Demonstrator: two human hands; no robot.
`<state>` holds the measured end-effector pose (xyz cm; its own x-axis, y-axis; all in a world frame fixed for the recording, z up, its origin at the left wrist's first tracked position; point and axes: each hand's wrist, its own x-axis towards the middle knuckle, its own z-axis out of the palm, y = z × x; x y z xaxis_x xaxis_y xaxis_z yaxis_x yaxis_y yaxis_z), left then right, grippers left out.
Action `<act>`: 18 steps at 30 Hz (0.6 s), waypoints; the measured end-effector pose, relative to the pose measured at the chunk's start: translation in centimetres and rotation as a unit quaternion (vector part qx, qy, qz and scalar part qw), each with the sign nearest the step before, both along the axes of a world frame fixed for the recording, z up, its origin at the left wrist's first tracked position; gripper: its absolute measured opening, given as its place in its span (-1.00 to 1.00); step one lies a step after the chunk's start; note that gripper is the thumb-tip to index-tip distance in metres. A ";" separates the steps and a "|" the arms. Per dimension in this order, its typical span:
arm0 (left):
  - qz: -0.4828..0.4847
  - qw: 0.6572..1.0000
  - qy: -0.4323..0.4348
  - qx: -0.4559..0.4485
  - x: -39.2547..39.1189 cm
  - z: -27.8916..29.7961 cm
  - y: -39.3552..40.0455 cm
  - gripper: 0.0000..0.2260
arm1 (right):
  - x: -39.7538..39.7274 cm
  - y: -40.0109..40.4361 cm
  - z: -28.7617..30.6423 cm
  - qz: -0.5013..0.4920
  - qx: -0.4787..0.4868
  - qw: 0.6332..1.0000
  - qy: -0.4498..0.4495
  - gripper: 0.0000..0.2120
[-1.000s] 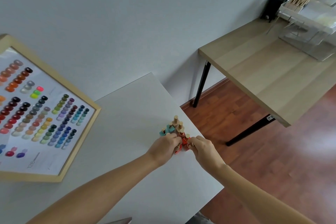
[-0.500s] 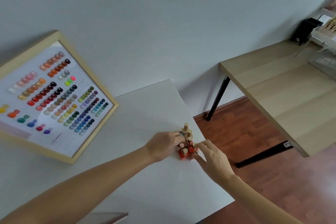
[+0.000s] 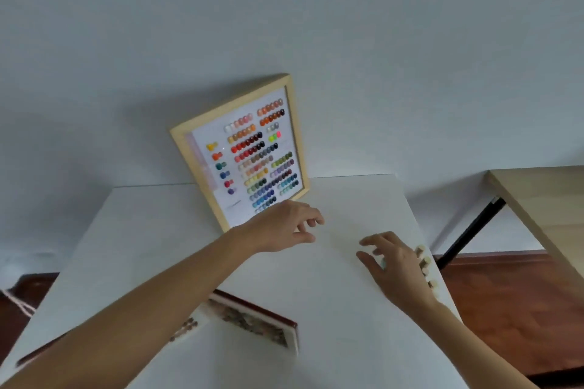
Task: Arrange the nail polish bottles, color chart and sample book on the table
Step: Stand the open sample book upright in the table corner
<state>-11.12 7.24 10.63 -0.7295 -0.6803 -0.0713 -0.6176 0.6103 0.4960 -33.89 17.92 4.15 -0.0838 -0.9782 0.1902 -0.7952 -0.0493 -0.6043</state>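
The wood-framed color chart (image 3: 249,151) leans against the wall at the back of the white table (image 3: 341,325). My left hand (image 3: 284,226) hovers just in front of the chart's lower edge, fingers apart and holding nothing. My right hand (image 3: 395,265) is over the table near its right edge, fingers spread and empty. Behind it, the nail polish bottles (image 3: 425,262) stand clustered at the right edge; only several wooden caps show. The open sample book (image 3: 252,322) with a red cover lies under my left forearm, partly hidden.
A light wooden table (image 3: 543,208) with black legs stands to the right, across a gap over red-brown floor (image 3: 512,309). A plain wall runs behind both tables.
Both hands have let go of the bottle cluster and lifted away; my left hand moved toward the color chart. The view swung left, bringing the chart to the centre and the sample book into sight.
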 end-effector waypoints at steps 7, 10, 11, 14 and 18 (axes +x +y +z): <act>0.137 0.990 0.034 0.022 13.6 1.1 3.6 -0.68 | 10.2 -0.9 3.6 0.079 0.016 0.995 -0.050 -0.87; 0.175 0.984 0.030 0.021 19.1 0.8 6.0 -0.66 | 13.6 0.0 4.5 0.122 0.074 0.988 -0.056 -0.80; 0.186 0.982 0.024 0.020 20.8 0.6 6.8 -0.65 | 14.5 0.3 4.6 0.136 0.095 0.985 -0.052 -0.75; 0.221 0.975 -0.011 0.034 25.4 -0.4 9.0 -0.55 | 16.9 1.3 4.5 0.165 0.157 0.973 -0.020 -0.61; 0.269 0.961 -0.025 0.052 29.1 -1.6 11.2 -0.54 | 19.1 2.2 4.0 0.176 0.191 0.966 0.017 -0.63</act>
